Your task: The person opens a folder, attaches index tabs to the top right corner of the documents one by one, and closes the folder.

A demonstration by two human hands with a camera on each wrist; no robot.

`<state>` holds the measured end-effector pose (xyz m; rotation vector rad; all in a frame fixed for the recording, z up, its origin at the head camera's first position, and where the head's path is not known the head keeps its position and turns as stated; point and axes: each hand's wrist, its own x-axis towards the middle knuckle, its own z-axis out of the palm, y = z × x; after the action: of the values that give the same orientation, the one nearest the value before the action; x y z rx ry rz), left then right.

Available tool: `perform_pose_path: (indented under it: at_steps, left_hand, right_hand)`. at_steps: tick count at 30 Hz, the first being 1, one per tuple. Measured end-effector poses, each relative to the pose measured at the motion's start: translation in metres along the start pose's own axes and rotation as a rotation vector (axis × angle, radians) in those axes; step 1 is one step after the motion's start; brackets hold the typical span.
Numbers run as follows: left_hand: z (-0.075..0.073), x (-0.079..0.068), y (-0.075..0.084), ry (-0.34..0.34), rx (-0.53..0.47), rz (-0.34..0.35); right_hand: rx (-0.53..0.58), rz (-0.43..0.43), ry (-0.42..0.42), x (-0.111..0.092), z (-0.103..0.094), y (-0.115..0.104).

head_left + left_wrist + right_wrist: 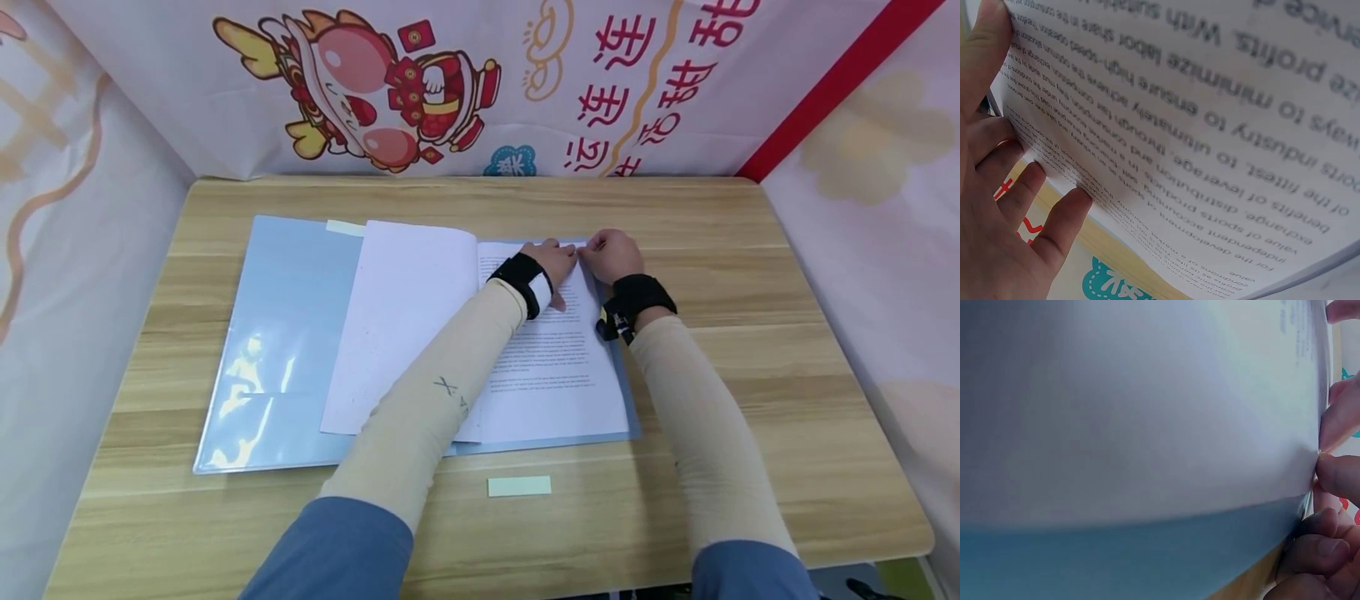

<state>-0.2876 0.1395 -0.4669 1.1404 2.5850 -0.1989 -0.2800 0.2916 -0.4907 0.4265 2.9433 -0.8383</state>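
A stack of white printed sheets (pixel 551 408) lies open on a light blue folder (pixel 292 325), with a blank-looking page (pixel 405 333) turned to the left. My left hand (pixel 553 265) rests on the printed page near its top right corner. In the left wrist view, its relaxed, spread fingers (pixel 1063 222) touch the page by the top edge. My right hand (pixel 617 257) pinches the page's top right corner, close beside the left fingertips. The right wrist view shows its fingers (pixel 1319 553) curled at the page edge; what lies between the fingertips is too small to tell.
A pale green paper strip (pixel 519 486) lies on the wooden table (pixel 750 383) in front of the folder. Another pale strip (pixel 345 227) sits at the folder's top edge. A printed cloth (pixel 465 50) hangs behind the table, with further cloth at both sides.
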Motion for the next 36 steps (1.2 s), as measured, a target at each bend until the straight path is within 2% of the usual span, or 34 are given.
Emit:
perform_pose_path:
  at_steps: [11, 19, 26, 30, 36]
  left_hand:
    - [0.003, 0.005, -0.001, -0.002, -0.031, 0.013]
    - [0.004, 0.008, -0.003, -0.005, -0.039, 0.008]
    - [0.009, 0.014, -0.006, 0.026, -0.044, 0.014]
    - [0.011, 0.016, -0.007, 0.021, -0.042, 0.003]
    - [0.008, 0.015, -0.005, 0.015, -0.048, 0.01]
  right_hand:
    - [0.008, 0.069, 0.023, 0.0, -0.004, 0.006]
    - [0.005, 0.103, 0.01, 0.003, -0.006, 0.013]
    - [-0.004, 0.059, 0.003, -0.003, -0.006, 0.004]
    - [0.007, 0.031, -0.016, -0.005, -0.005, -0.001]
    - [0.011, 0.032, -0.027, -0.004, -0.004, 0.002]
